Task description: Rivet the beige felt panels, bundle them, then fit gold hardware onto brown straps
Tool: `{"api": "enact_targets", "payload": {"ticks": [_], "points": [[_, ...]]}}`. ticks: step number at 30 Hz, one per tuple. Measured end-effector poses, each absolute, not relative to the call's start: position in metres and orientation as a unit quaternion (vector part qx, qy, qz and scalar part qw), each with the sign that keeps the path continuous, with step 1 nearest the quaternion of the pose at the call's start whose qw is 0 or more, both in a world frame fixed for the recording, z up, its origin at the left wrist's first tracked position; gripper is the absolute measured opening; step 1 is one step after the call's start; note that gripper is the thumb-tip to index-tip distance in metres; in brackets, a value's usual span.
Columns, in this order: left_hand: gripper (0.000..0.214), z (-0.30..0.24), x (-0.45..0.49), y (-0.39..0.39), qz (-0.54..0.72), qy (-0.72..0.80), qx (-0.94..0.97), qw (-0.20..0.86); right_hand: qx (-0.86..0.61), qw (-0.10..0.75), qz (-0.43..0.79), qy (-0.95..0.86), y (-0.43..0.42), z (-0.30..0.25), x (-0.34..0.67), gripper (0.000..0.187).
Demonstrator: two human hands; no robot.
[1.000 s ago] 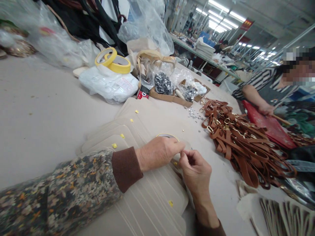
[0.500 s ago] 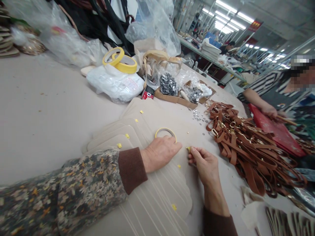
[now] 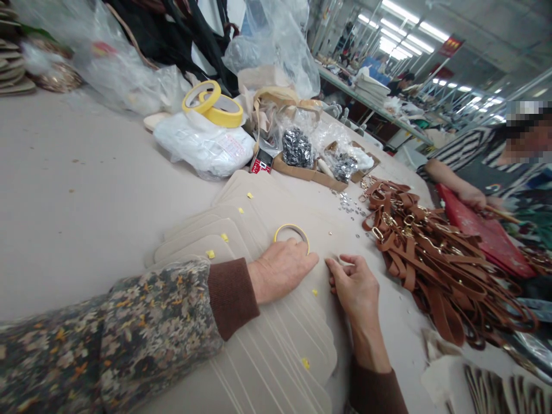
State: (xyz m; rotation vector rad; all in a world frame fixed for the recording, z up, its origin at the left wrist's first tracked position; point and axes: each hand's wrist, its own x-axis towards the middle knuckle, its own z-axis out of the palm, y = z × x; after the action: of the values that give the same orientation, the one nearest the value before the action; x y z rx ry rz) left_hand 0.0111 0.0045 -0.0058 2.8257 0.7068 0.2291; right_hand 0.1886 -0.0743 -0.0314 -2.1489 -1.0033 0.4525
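Note:
My left hand (image 3: 282,270) lies flat, fingers stretched, on a fanned stack of beige panels (image 3: 276,356). Its fingertips touch a small yellow tape roll (image 3: 291,230) lying on the panels. My right hand (image 3: 356,284) rests just to the right with loosely bent fingers, fingertips pressing on the top panel's edge and nothing visible in them. A small yellow tab (image 3: 314,292) sits on the panel between the two hands. More yellow tabs (image 3: 210,253) mark the other panels.
A heap of brown straps with metal rings (image 3: 431,259) lies to the right, loose metal bits (image 3: 345,202) beside it. Behind are a cardboard tray of bagged hardware (image 3: 302,167), a white bag (image 3: 202,146) and yellow tape rolls (image 3: 213,103). A co-worker's hand (image 3: 472,196) works on a red piece (image 3: 483,230).
My right hand has stopped pinching a small yellow bit and has lowered its fingers onto the panel. My left hand has flattened beside the tape roll.

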Motion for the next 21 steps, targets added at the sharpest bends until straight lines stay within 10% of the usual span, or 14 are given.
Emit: {"api": "enact_targets", "payload": {"ticks": [12,21], "points": [[0.016,-0.010,0.007,0.011,0.106,0.178,0.973,0.103,-0.794,0.324,0.042,-0.512,-0.074,-0.039,0.182,0.033],[0.016,-0.006,-0.001,0.022,0.116,0.208,0.963,0.122,-0.755,0.256,0.259,-0.546,-0.089,-0.019,0.189,0.034]]}}
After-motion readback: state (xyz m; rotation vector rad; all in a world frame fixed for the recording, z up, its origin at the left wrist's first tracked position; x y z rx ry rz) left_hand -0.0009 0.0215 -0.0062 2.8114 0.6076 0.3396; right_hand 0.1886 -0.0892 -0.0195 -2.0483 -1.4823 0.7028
